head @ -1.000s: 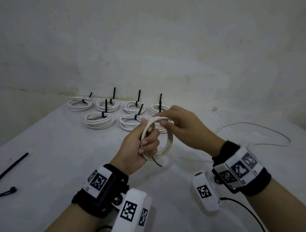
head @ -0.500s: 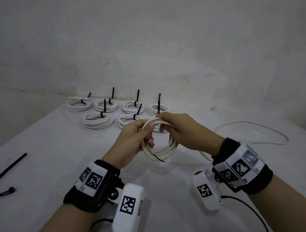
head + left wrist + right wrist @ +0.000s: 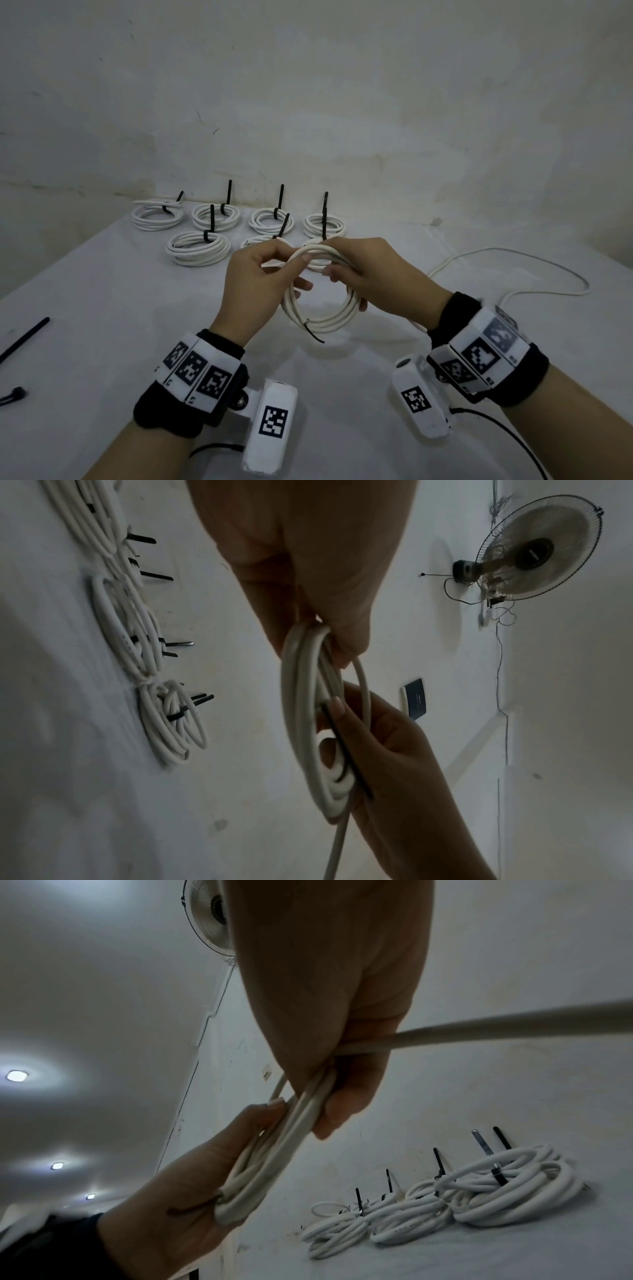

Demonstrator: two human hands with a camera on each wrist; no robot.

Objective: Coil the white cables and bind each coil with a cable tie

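Observation:
A partly wound white cable coil (image 3: pixel 322 320) hangs above the table between both hands. My left hand (image 3: pixel 301 274) pinches its upper left strands (image 3: pixel 310 647) between thumb and fingers. My right hand (image 3: pixel 346 284) curls round the upper right side (image 3: pixel 308 1112) of the coil. The cable's black inner wire end (image 3: pixel 313 334) sticks out at the bottom. Its loose remainder (image 3: pixel 534 263) trails from under my right wrist across the table to the right (image 3: pixel 514 1023). Two black cable ties (image 3: pixel 24 337) lie at the far left.
Several bound white coils (image 3: pixel 197 248) with upright black tie tails sit in two rows by the back wall (image 3: pixel 479 1191). The white table (image 3: pixel 102 325) ends at that wall. A wall fan (image 3: pixel 534 553) shows in the left wrist view.
My left hand has gone from a fist round the coil's left side to a pinch near its top. My right hand has slid round the right side, and the coil hangs lower.

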